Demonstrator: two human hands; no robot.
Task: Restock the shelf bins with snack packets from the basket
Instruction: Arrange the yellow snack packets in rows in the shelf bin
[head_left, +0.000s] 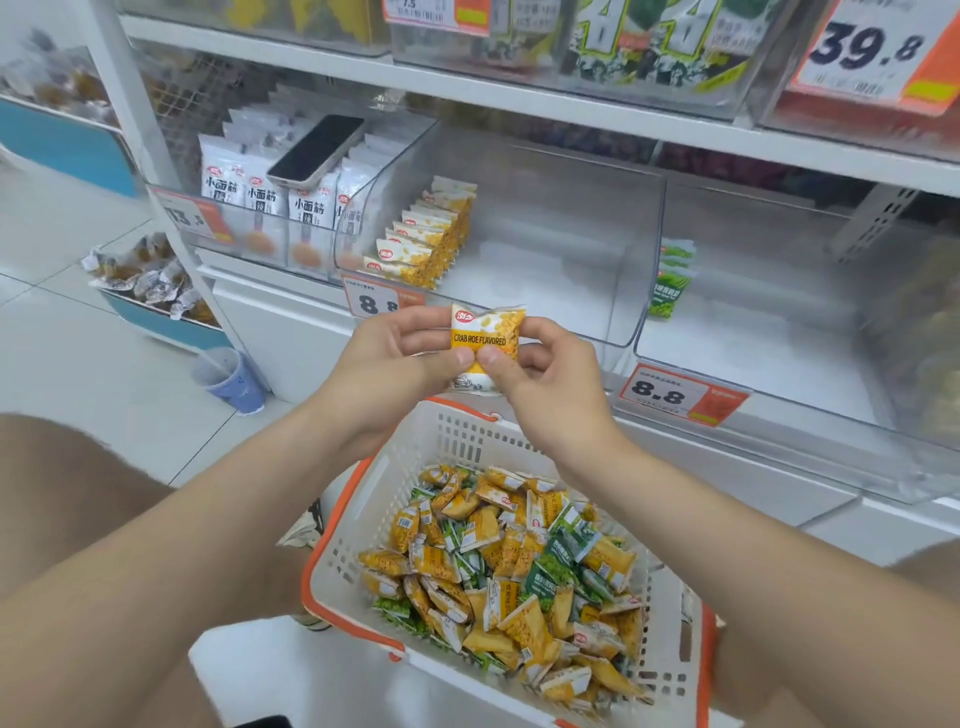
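Both hands hold one yellow "crab roe flavored" packet (485, 332) upright in front of the shelf. My left hand (395, 358) pinches its left side and my right hand (550, 379) pinches its right side. Below them a white basket with orange trim (395, 499) holds several yellow and green packets (514, 561). The clear middle bin (639, 260) behind the packet has a row of yellow packets (426, 239) standing at its left side. The clear bin to its right (753, 374) holds a few green packets (672, 280) at its left wall.
The left bin holds white packets (260, 187) with a phone (317, 150) lying on top. Price tags reading 8.8 (675, 395) hang on the shelf edge. A blue cup with a straw (231, 379) stands on the floor, beside a low blue bin of wrapped snacks (150, 286).
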